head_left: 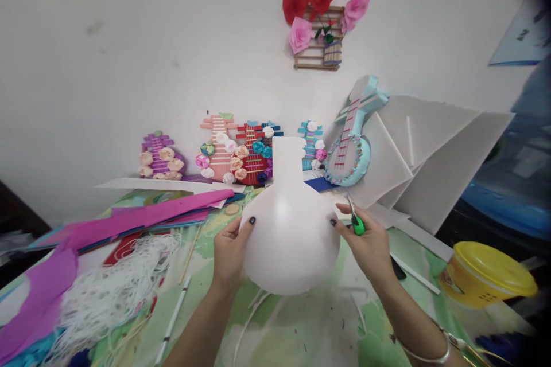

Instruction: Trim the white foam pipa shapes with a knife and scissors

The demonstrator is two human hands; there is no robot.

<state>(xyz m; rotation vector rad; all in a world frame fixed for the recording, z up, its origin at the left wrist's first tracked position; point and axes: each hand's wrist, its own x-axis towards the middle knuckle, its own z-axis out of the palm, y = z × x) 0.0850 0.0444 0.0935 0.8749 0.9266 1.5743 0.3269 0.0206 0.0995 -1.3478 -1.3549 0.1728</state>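
Note:
A white foam cut-out shaped like a round-bodied guitar point(289, 223) is held upright above the table, its neck pointing up. My left hand point(230, 249) grips its left edge, thumb on the front. My right hand point(365, 243) holds its right edge with the thumb while the fingers also keep a green-handled cutter point(356, 222) with its blade sticking up.
Pink and purple paper sheets point(142, 219) and a heap of white strips point(116, 281) lie on the left of the table. Finished flower-decorated guitars point(232, 155) stand along the wall. White foam boards point(430, 155) lean at right, and a yellow tub point(486, 275) sits near the right edge.

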